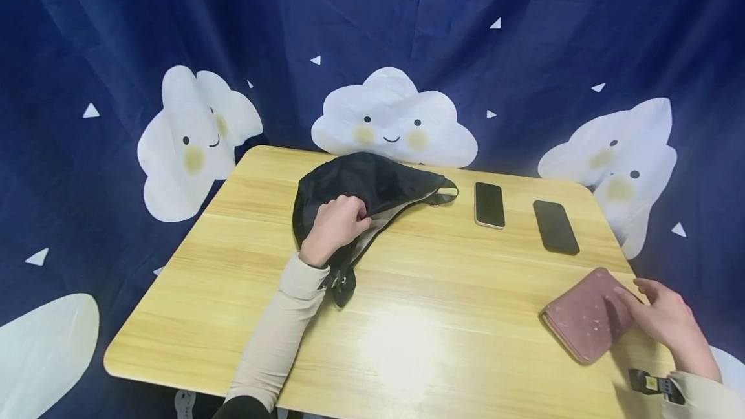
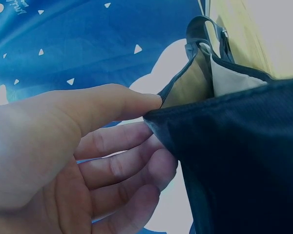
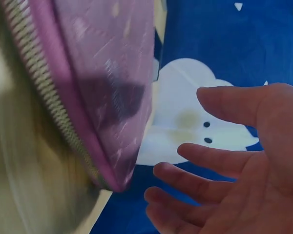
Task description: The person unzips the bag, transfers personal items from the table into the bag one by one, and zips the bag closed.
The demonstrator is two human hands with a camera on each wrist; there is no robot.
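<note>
A black fabric bag (image 1: 361, 180) with a pale lining lies toward the back of the table, its zipped mouth partly parted. My left hand (image 1: 337, 228) pinches the edge of that mouth between thumb and fingers, as the left wrist view shows close up, with the lining (image 2: 190, 85) visible inside. Near the table's right edge lies a dusty-pink zip-around wallet (image 1: 588, 315). Beside its right side is my right hand (image 1: 666, 319); in the right wrist view its spread fingers (image 3: 200, 183) stand apart from the wallet, holding nothing.
Two dark phones, one with a pale rim (image 1: 489, 205) and one all dark (image 1: 555, 227), lie on the wooden table (image 1: 442, 290) right of the bag. A blue curtain (image 1: 372, 24) with clouds hangs close behind the table.
</note>
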